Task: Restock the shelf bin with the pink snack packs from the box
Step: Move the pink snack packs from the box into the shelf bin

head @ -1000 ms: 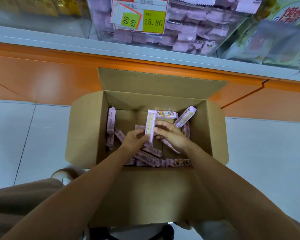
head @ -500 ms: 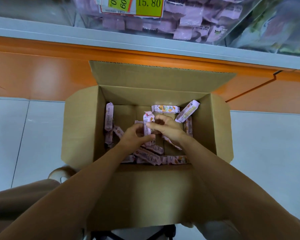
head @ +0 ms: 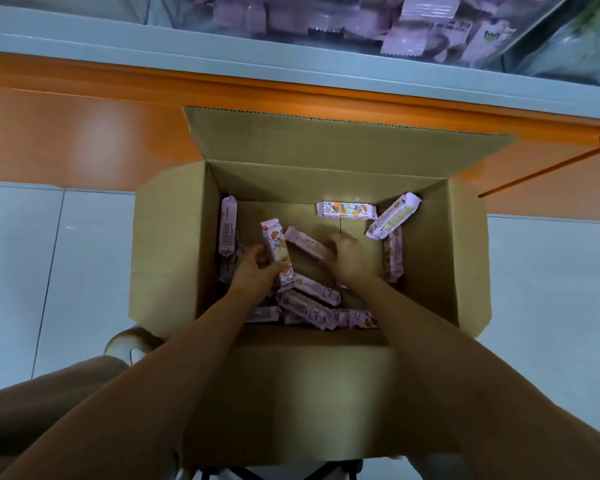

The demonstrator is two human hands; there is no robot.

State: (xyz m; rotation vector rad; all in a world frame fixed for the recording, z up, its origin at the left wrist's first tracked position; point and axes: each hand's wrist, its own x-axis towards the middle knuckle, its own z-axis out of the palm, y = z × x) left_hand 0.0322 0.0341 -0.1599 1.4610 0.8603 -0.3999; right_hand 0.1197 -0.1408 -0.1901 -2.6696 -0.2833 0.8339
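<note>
Since half a second ago the two hands have parted: they met on one pack at the middle of the box, and now each works alone. The left hand (head: 257,273) grips a pack (head: 276,249) with curled fingers and holds it nearly upright, printed face up, over the left half of the box (head: 430,258). The right hand (head: 349,258) is near it on the right, fingers at the end of a second pack (head: 305,243) that slants between the two hands. Blur hides whether it grips that one or only touches it.

The box stands open on the tiled floor (head: 32,271), flaps spread, against the orange shelf base (head: 84,133). Loose packs (head: 309,306) remain inside: a heap along the near wall, one standing at the left wall, one flat at the far wall, one leaning in the far right corner, one along the right wall. The bin (head: 326,26) sits above at the top edge, pink packs showing through its clear front, well apart from both hands.
</note>
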